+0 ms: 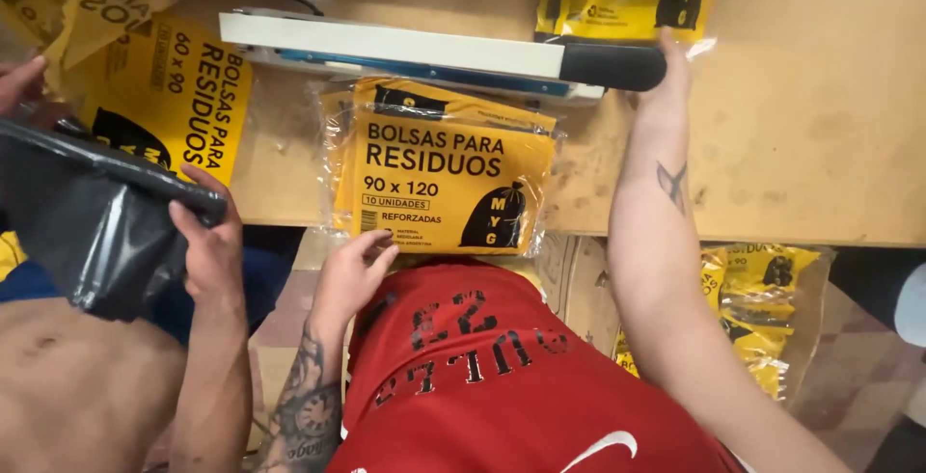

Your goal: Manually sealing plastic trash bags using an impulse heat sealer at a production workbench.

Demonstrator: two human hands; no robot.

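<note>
The right hand (pixel 672 70) presses down on the sealer (pixel 424 54) bar's black handle, fingers clenched over it. The left hand (pixel 354 270) lies loose, fingertips touching the near edge of the yellow packet (pixel 449 184), whose top sits under the bar. The seal looks in progress; finished packets (pixel 762 309) lie below the table (pixel 820 145). A co-worker's hand (pixel 207 242) grips black bags (pixel 87 222) at left.

A flat yellow plastic packet (pixel 446 176) with black print lies on the wooden table's near edge, below a white heat sealer (pixel 405 49).
</note>
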